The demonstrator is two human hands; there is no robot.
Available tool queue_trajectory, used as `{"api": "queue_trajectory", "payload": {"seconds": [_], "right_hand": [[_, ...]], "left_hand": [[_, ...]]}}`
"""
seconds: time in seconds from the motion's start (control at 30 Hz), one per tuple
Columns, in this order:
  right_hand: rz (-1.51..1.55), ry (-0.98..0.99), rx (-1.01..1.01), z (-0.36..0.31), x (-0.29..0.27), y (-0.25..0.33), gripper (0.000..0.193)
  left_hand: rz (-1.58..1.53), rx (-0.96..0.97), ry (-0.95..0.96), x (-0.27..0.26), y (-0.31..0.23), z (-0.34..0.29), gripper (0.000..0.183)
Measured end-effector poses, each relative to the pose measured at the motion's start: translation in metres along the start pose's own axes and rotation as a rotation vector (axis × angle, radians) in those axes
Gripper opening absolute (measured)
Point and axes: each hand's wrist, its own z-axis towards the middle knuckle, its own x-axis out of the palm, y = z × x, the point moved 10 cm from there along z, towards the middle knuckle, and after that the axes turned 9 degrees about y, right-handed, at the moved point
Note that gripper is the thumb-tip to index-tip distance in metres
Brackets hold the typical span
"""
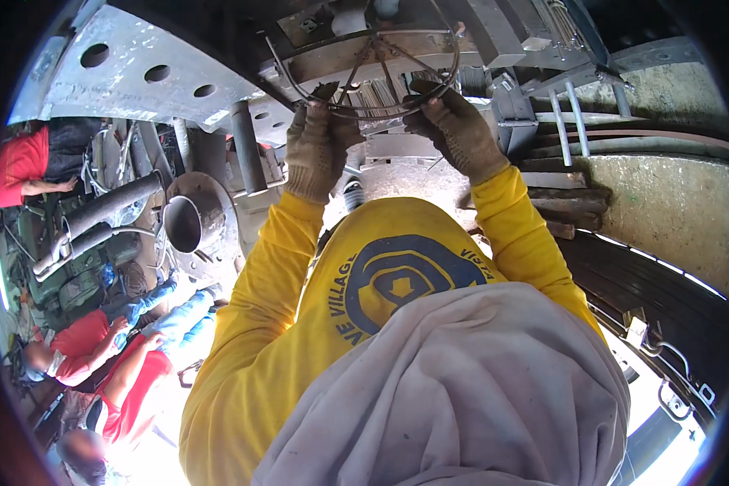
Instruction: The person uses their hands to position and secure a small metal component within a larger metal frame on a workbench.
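Observation:
In front of me a round metal ring with thin spokes [368, 112] is held up by its near rim. My left hand [320, 150], in a tan knitted work glove, has its fingers closed on the rim's left part. The rim's right part is gripped by my right hand [457, 136], gloved the same way. Spokes run from the rim to a meeting point near its far side. Beyond the ring stands a brown metal crosspiece [324, 63], partly covered by the rim. Dark shade hides some of the ring's far side.
At upper left lies a pale steel plate with round holes [142, 71]. A flanged pipe [183, 224] and a long pipe [112, 204] are on the left. Several people in red shirts [138, 381] are there too. On the right are metal rods [577, 120] and stacked bars [560, 201].

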Motion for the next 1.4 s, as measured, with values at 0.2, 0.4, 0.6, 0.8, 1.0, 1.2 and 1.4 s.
{"api": "queue_trajectory", "payload": {"seconds": [0.2,0.4,0.6,0.8,1.0,1.2,1.4], "right_hand": [[0.163,0.049,-0.107,0.011,-0.002,-0.02,0.034],[0.244,0.005,-0.168,0.013,-0.001,-0.026,0.03],[0.192,-0.094,-0.15,0.009,-0.008,-0.028,0.024],[0.052,-0.175,-0.118,0.005,-0.004,-0.02,0.028],[0.072,-0.178,-0.143,0.009,-0.002,-0.024,0.027],[0.031,-0.174,-0.116,0.004,-0.002,-0.02,0.029],[0.146,-0.205,-0.115,0.003,-0.003,-0.027,0.025]], "left_hand": [[-0.068,0.084,-0.012,-0.018,0.018,0.009,0.053],[-0.139,0.084,0.107,-0.008,0.021,0.017,0.04],[0.296,0.192,0.019,-0.013,0.01,0.016,0.035],[1.394,0.468,-0.025,0.014,-0.014,0.006,0.028],[1.447,0.653,-0.064,0.031,-0.034,-0.006,0.016],[1.047,0.397,-0.036,0.015,-0.022,0.006,0.009],[1.065,0.479,-0.088,0.013,-0.028,0.004,0.007]]}}
